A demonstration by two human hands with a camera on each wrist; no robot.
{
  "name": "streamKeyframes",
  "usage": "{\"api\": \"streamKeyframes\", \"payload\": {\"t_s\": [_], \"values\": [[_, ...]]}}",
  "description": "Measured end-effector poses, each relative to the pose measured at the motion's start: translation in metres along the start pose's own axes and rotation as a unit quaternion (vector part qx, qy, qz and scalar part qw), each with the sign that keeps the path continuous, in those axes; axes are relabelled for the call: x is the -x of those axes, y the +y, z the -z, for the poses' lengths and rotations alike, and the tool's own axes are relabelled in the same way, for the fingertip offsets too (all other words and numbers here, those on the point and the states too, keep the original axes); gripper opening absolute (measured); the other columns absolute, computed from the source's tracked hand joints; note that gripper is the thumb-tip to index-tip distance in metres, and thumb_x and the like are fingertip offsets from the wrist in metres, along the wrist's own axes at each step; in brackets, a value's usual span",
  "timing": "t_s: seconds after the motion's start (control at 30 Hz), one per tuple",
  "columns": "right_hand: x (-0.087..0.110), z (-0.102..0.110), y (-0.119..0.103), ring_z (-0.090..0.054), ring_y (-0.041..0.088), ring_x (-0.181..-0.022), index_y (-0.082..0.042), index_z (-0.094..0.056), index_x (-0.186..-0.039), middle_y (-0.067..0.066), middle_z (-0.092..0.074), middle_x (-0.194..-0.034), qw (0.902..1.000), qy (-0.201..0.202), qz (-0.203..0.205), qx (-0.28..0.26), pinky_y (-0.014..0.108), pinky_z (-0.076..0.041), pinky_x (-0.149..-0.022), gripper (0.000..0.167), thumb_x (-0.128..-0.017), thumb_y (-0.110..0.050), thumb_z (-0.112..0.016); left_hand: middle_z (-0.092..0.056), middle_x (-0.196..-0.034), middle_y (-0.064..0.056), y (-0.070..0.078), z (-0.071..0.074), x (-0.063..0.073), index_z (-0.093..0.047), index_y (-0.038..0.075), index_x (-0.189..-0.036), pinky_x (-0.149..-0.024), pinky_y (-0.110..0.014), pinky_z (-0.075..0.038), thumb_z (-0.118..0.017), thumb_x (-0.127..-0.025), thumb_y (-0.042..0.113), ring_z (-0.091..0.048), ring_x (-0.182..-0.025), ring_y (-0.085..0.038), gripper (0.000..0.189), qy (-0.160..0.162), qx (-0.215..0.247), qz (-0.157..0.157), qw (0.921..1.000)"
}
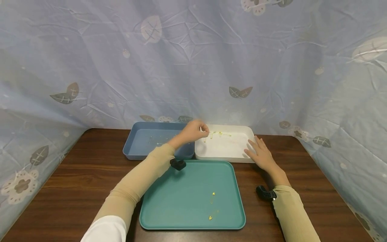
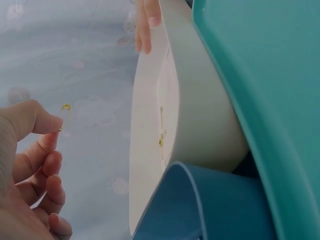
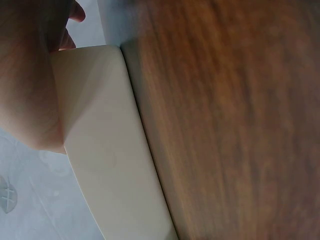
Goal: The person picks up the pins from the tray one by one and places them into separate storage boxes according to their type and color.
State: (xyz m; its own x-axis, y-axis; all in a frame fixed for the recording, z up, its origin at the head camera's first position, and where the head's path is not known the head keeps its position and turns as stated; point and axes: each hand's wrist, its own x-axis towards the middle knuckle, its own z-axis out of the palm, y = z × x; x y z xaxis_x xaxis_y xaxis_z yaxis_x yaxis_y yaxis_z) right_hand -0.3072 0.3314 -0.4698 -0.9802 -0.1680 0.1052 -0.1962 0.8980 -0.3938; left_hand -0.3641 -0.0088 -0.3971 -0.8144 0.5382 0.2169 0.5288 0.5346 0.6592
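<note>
Between thumb and forefinger, my left hand (image 1: pixel 194 131) pinches a gold safety pin (image 2: pixel 65 118), held over the left end of the white tray (image 1: pixel 223 153). Several more gold safety pins (image 1: pixel 220 134) lie in that tray toward its back left. My right hand (image 1: pixel 262 155) rests on the white tray's right rim with its fingers spread. To the left, the blue tray (image 1: pixel 136 141) holds several small silver-coloured pins (image 1: pixel 159 144), partly hidden by my left forearm. In front, the green tray (image 1: pixel 187 201) carries two gold safety pins (image 1: pixel 210 217) on its right half.
All three trays stand close together on a brown wooden table (image 1: pixel 75 174). A pale patterned curtain (image 1: pixel 193 60) hangs right behind the table and along its sides. Black wrist straps (image 1: pixel 266 193) sit on both forearms.
</note>
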Motion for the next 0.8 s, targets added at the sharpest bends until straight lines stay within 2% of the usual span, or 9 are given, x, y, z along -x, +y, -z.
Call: {"api": "streamKeyframes", "payload": {"t_s": [0.2,0.33,0.53,0.67,0.8], "values": [[0.0,0.0,0.001,-0.006,0.051,-0.147,0.0,-0.035,-0.149,0.028,-0.012,-0.16,1.0,-0.001,0.001,0.002,0.069,-0.011,-0.114,0.066,-0.1,-0.042,-0.048,-0.065,-0.105,-0.007,0.002,-0.006,-0.015,-0.074,0.011,-0.094,-0.086,-0.038,-0.05,-0.061,-0.092,0.015,-0.058,-0.094,-0.02,0.014,0.008,-0.007,0.002,0.9999],[0.0,0.0,0.002,-0.007,0.052,-0.146,-0.001,-0.036,-0.149,0.028,-0.013,-0.16,1.0,0.0,0.001,0.005,0.069,-0.012,-0.114,0.066,-0.1,-0.043,-0.048,-0.067,-0.105,-0.007,0.006,-0.009,-0.024,-0.074,0.01,-0.096,-0.083,-0.036,-0.05,-0.062,-0.092,0.015,-0.06,-0.091,-0.02,0.014,0.011,-0.025,0.007,0.9996],[0.001,0.001,0.003,-0.008,0.052,-0.146,0.0,-0.037,-0.148,0.028,-0.014,-0.159,1.0,0.003,0.0,0.006,0.068,-0.012,-0.114,0.066,-0.1,-0.043,-0.049,-0.07,-0.101,-0.007,0.007,-0.018,-0.039,-0.075,0.008,-0.095,-0.086,-0.036,-0.052,-0.064,-0.09,0.014,-0.064,-0.092,-0.02,0.013,0.011,-0.052,0.012,0.9985],[0.002,0.0,0.003,-0.007,0.051,-0.147,0.0,-0.037,-0.148,0.028,-0.015,-0.159,1.0,0.008,-0.002,0.005,0.069,-0.012,-0.114,0.066,-0.099,-0.043,-0.049,-0.072,-0.095,-0.006,0.007,-0.022,-0.046,-0.075,0.009,-0.092,-0.078,-0.033,-0.052,-0.064,-0.089,0.014,-0.061,-0.08,-0.018,0.012,0.008,-0.067,0.014,0.9976],[0.003,0.001,0.003,-0.006,0.05,-0.147,-0.001,-0.037,-0.148,0.028,-0.014,-0.16,1.0,0.007,-0.002,0.002,0.07,-0.012,-0.113,0.067,-0.099,-0.045,-0.048,-0.07,-0.089,-0.003,0.006,-0.026,-0.051,-0.075,0.012,-0.088,-0.068,-0.027,-0.045,-0.063,-0.09,0.014,-0.052,-0.069,-0.013,0.012,0.002,-0.073,0.024,0.9971]]}}
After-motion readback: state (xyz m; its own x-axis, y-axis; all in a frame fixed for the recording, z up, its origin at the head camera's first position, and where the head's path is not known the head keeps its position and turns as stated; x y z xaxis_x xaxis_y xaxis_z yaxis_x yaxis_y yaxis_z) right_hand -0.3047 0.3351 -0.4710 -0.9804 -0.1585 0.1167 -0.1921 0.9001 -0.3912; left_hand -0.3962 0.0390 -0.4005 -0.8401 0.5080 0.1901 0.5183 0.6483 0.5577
